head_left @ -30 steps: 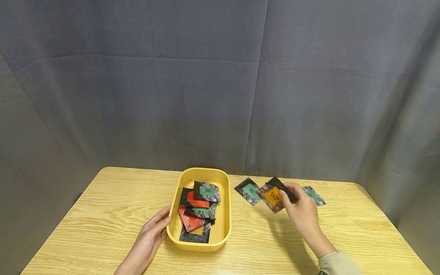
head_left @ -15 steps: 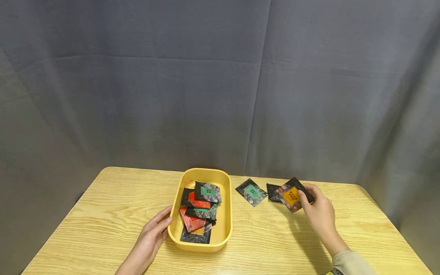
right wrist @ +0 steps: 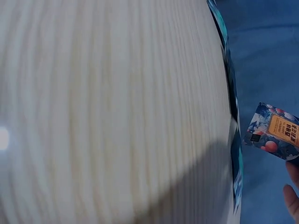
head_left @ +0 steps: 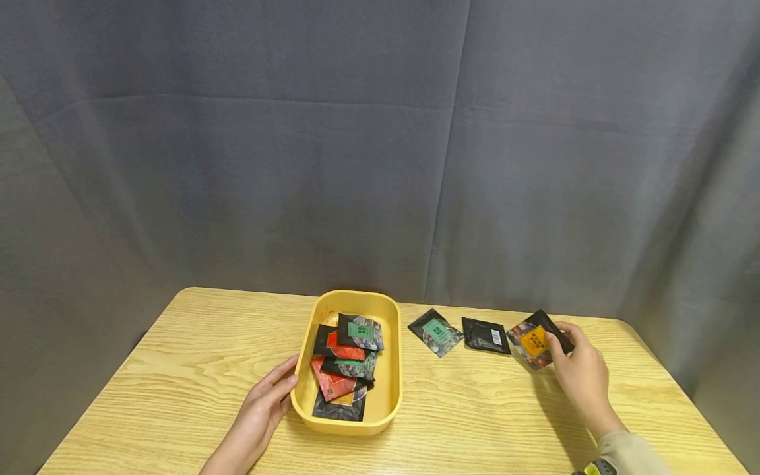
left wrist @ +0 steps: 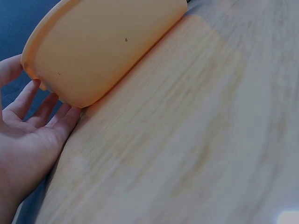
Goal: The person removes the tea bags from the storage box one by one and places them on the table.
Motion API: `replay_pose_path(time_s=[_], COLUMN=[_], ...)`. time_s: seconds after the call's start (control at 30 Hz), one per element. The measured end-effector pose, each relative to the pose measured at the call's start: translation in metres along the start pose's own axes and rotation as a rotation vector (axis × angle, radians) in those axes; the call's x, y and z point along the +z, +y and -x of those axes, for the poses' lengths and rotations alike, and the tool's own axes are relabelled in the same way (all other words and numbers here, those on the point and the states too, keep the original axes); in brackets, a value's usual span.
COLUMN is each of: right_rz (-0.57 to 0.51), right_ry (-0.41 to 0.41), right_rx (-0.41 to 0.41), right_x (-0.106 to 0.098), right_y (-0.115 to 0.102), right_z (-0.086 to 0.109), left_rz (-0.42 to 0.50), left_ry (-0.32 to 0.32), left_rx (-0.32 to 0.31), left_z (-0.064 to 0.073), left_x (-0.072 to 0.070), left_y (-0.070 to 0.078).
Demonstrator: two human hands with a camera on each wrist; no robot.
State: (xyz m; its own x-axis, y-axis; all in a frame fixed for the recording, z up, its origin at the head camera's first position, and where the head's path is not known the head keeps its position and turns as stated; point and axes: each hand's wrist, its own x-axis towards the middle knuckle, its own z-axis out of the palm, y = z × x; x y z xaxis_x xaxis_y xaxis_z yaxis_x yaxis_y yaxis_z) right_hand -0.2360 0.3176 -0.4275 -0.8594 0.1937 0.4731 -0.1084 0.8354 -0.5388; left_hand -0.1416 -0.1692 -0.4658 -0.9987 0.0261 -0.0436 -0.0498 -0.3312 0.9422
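Observation:
My right hand [head_left: 584, 373] pinches a small black tea sachet with an orange label [head_left: 533, 340] by its right corner, thumb in front. The printed face of this sachet [right wrist: 273, 133] shows in the right wrist view, with fingertips [right wrist: 292, 198] at its lower edge. To its left lie a black sachet with a barcode [head_left: 483, 336] and a green-labelled sachet [head_left: 436, 332]. My left hand [head_left: 261, 402] rests its extended fingers against the left side of a yellow bin [head_left: 388, 389]. In the left wrist view the fingertips [left wrist: 51, 100] touch the bin's end wall [left wrist: 107, 42].
Several overlapping sachets lie in the bin, among them a red-labelled one [head_left: 347, 348], a green-labelled one [head_left: 363, 332] and an orange-labelled one [head_left: 338, 410] at the front. Behind the wooden table [head_left: 178, 369] hangs a grey curtain [head_left: 332, 165].
My right hand has moved right with the orange-labelled sachet, uncovering the barcoded black sachet and covering the green-labelled one at the far right. The left hand has stayed at the bin.

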Motion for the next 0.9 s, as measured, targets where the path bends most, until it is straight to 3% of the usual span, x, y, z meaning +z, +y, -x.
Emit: replay_pose_path(time_s=[0.7,0.9], right_rz=[0.025,-0.015], right_ry=[0.013,-0.016], right_rx=[0.286,0.413], right_x=[-0.026,-0.034], right_y=[0.057,0.066], right_z=[-0.02,-0.027], left_rz=[-0.008,-0.01], left_ry=[0.018,0.019], left_rx=[-0.017,-0.026], left_z=[0.001,0.0], left_x=[0.002,0.001], left_y=[0.002,0.002])
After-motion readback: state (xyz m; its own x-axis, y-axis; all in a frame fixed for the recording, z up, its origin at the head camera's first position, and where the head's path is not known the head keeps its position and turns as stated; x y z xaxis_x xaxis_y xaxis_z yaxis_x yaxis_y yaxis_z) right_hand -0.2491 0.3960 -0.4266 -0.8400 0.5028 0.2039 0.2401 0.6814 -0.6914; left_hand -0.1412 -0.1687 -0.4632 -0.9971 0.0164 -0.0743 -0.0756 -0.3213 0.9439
